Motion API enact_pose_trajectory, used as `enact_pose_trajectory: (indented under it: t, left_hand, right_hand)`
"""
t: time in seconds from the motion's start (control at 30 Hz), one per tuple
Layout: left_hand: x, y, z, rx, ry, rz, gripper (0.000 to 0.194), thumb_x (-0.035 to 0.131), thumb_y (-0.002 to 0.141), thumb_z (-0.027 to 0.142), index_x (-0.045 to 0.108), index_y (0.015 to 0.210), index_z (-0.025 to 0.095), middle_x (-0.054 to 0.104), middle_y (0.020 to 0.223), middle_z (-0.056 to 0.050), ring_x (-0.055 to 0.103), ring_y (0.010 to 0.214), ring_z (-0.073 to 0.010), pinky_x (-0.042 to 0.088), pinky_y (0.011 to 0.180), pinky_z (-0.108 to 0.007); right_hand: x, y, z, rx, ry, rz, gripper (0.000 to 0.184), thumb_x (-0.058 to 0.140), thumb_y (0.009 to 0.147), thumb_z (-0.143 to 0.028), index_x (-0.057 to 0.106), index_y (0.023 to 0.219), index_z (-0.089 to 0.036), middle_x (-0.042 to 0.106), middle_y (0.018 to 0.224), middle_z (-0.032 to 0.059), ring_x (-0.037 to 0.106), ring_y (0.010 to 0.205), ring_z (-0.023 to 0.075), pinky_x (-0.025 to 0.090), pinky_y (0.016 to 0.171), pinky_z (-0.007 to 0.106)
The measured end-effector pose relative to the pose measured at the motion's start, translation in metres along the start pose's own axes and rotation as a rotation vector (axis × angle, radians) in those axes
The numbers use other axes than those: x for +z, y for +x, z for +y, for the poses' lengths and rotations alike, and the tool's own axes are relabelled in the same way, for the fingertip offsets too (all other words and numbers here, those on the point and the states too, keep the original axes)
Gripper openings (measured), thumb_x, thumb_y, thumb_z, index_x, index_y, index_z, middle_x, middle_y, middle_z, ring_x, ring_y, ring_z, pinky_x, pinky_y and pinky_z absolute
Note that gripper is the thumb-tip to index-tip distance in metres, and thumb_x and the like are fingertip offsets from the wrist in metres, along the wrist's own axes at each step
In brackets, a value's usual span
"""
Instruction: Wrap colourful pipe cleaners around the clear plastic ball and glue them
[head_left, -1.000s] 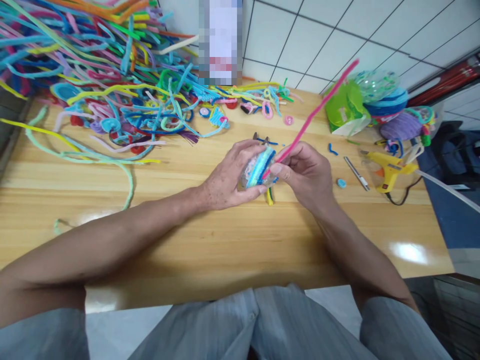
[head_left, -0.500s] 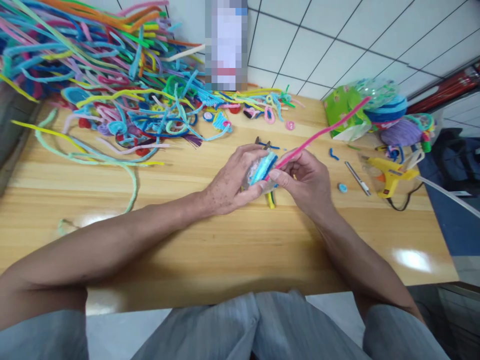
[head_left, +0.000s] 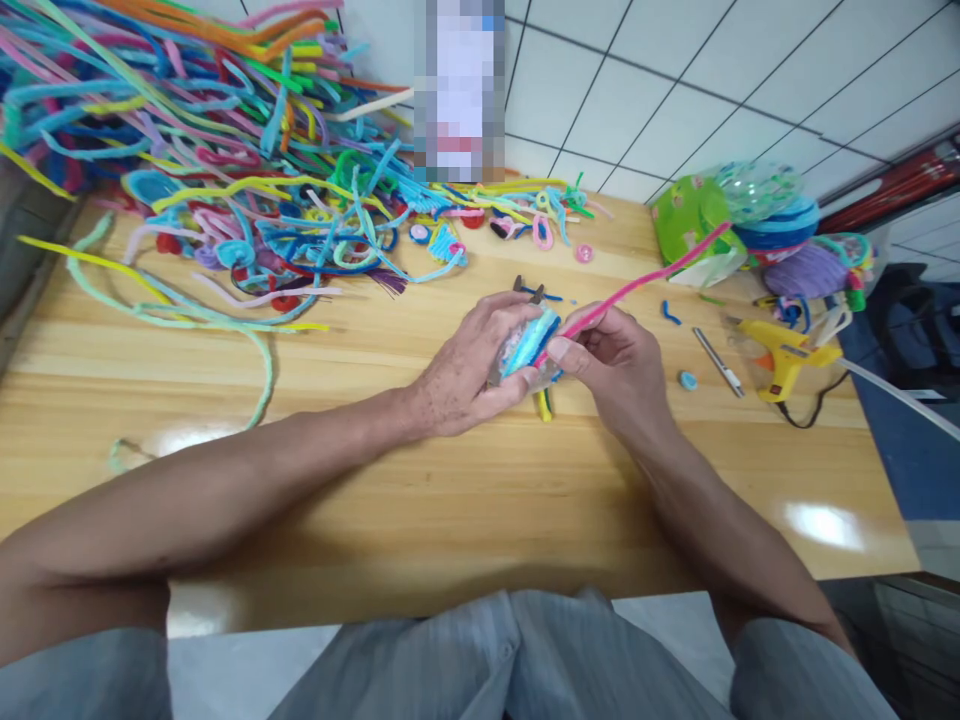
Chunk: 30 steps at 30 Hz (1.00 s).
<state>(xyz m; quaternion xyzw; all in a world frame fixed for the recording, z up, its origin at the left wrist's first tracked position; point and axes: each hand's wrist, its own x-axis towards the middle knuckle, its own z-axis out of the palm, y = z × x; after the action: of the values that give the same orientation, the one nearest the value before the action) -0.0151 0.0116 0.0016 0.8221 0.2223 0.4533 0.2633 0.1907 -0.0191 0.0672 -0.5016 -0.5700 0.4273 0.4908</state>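
Observation:
My left hand (head_left: pixel 480 365) is closed round a small clear piece wrapped with blue and light-blue pipe cleaners (head_left: pixel 531 342), its lower part hidden by my fingers. Between the thumb and fingers of my right hand (head_left: pixel 619 360) is a long pink pipe cleaner (head_left: pixel 652 276). Its near end lies along the blue strands, and its free end slants up to the right. Just beyond my left fingers, the dark tips of a tool (head_left: pixel 529 289) show, with the rest hidden. A short yellow piece (head_left: pixel 544 405) sticks out below the hands, on the table.
Many coloured pipe cleaners (head_left: pixel 225 130) are heaped at the back left. At the right lie a yellow glue gun (head_left: pixel 787 358), a craft knife (head_left: pixel 718 362) and a small blue disc (head_left: pixel 688 380). A green packet (head_left: pixel 686 225) stands behind them, near the tiled wall.
The free end of the pink pipe cleaner has dipped slightly and shifted a little left. Both hands keep nearly the same hold; the whole view has shifted slightly.

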Motion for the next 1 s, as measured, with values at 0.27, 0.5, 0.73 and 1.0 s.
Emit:
enact_pose_trajectory:
  t: [0.27,0.5,0.73,1.0]
  left_hand:
    - [0.0,-0.001,0.003,-0.012,0.004,0.0,0.058,0.06,0.109,0.043,0.041,0.161,0.025,0.053,0.158,-0.02,0.05,0.155,-0.0353,0.049,0.126,-0.061]
    - [-0.002,0.0,0.004,-0.01,0.015,-0.009,0.059,0.062,0.107,0.04,0.041,0.16,0.026,0.055,0.155,-0.019,0.051,0.153,-0.0355,0.049,0.125,-0.062]
    - [-0.003,-0.001,0.004,0.009,-0.001,-0.004,0.058,0.061,0.108,0.038,0.041,0.161,0.026,0.055,0.156,-0.018,0.049,0.154,-0.0343,0.048,0.127,-0.059]
    - [-0.01,-0.001,-0.002,0.016,-0.075,-0.071,0.057,0.047,0.114,0.054,0.041,0.164,0.028,0.051,0.163,-0.018,0.046,0.159,-0.0357,0.044,0.13,-0.062]
  right_hand:
    - [0.0,0.001,0.0,-0.01,-0.001,-0.008,0.028,0.098,0.077,-0.037,0.072,0.084,-0.027,0.065,0.071,-0.0056,0.055,0.063,0.0131,0.046,0.061,0.03]
    - [0.0,-0.001,0.007,-0.017,-0.041,0.015,0.025,0.093,0.079,-0.035,0.07,0.085,-0.027,0.062,0.072,-0.0052,0.052,0.064,0.0138,0.043,0.061,0.031]
    - [-0.003,-0.002,0.01,-0.045,-0.147,0.032,0.016,0.086,0.082,-0.031,0.071,0.087,-0.027,0.059,0.077,-0.0038,0.053,0.072,0.0156,0.045,0.068,0.033]
    - [-0.003,-0.003,0.013,-0.096,-0.205,0.055,0.016,0.086,0.083,-0.032,0.072,0.089,-0.027,0.06,0.083,-0.0025,0.055,0.077,0.017,0.047,0.073,0.035]
